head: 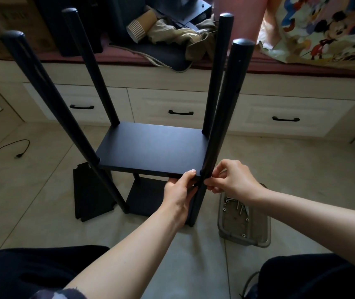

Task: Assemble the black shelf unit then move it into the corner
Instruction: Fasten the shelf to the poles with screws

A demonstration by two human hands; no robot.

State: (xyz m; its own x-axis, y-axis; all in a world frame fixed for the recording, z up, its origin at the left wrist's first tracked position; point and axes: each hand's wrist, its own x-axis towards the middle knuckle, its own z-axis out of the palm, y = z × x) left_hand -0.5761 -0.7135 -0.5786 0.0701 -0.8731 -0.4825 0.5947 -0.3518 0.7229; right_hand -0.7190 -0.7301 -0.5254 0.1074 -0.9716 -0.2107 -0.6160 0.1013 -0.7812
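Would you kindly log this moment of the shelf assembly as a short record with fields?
stage: black shelf unit partly built, four black round posts upright, middle board fitted
left hand: left hand grips the near right corner of the black middle board
right hand: right hand pinches at the near right black post where it meets the board
spare part: flat black notched panel lies on the tiled floor, left of the unit
hardware: clear plastic tray of screws on the floor, right of the unit

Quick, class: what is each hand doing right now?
Left hand: grips the shelf board's front edge.
Right hand: fingers pinched at the near post; what they hold is hidden.
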